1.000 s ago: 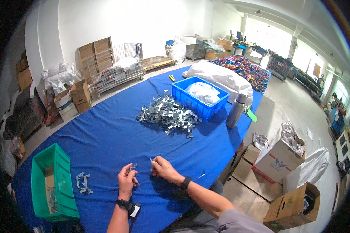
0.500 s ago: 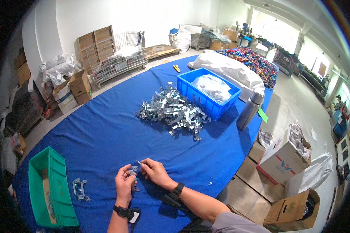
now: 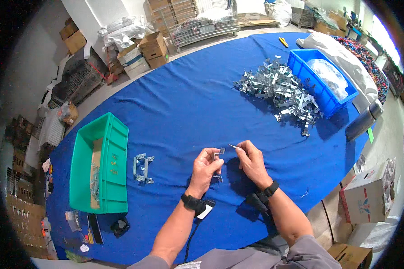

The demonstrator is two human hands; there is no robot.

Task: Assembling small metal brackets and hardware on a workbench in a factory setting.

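Left hand (image 3: 204,170): grip pinches metal bracket (image 3: 222,151)
Right hand (image 3: 252,162): grip pinches slim item (image 3: 232,145)
Green bin (image 3: 116,168): near bench's (image 3: 184,103) left edge

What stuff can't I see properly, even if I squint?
In the head view:
Metal bracket: partly hidden by the left hand.
Thin pointed thing: too small to name; the right hand covers its back end.
Blue bin: floor mostly hidden by the whitish bag.
Cardboard box, lower right: cut off by the bottom edge.
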